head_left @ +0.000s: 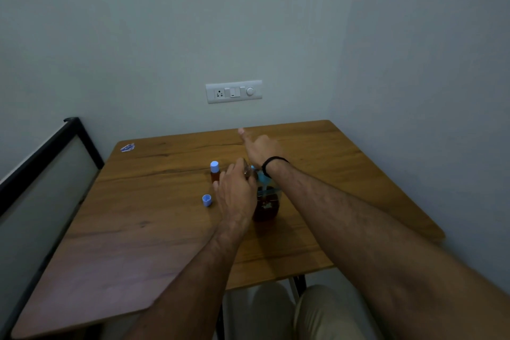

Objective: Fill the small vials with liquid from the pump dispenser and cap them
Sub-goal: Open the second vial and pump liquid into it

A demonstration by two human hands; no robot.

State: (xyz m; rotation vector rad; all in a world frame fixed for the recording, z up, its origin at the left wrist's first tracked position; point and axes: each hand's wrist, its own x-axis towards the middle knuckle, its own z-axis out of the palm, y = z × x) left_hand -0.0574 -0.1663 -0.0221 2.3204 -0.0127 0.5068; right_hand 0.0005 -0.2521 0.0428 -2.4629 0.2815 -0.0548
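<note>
A pump dispenser (265, 205), a clear bottle of dark brown liquid with a light blue pump head, stands mid-table. My left hand (236, 192) grips a small clear vial (247, 171) at the pump's spout. My right hand (260, 150) hovers beyond the pump head, its wrist above the pump and one finger stretched toward the wall; it holds nothing that I can see. A capped vial (214, 172) of brown liquid with a blue cap stands left of my left hand. A loose blue cap (207, 199) lies on the table near it.
The wooden table (154, 229) sits in a corner, walls behind and to the right. A small blue-white sticker or packet (127, 147) lies at the far left corner. A black-framed panel (41, 168) stands to the left. A socket plate (234, 91) is on the wall.
</note>
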